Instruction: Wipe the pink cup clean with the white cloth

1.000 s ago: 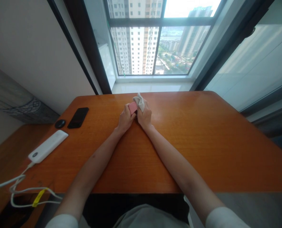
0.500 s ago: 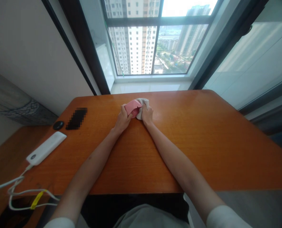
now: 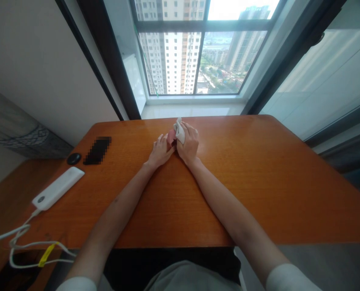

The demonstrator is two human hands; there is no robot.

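Near the far edge of the wooden table [image 3: 243,169], my two hands meet around a small pink object [image 3: 171,137]. It looks box-like with a dark opening, but fingers cover most of it, so its exact kind is unclear. My left hand [image 3: 160,151] is closed on its left side. A crumpled white cloth [image 3: 179,131] is bunched in my right hand [image 3: 189,143], whose fingers wrap round it and press it against the pink object's right side.
On the left of the table lie a white power strip [image 3: 58,188] with a white cable [image 3: 22,238], a black round object [image 3: 74,159] and a pixelated dark object [image 3: 98,150]. A window [image 3: 198,60] stands beyond the far edge.
The pink object has turned and is now more hidden between my hands. My right hand has shifted up over it with the cloth, and the cloth is bunched tighter.
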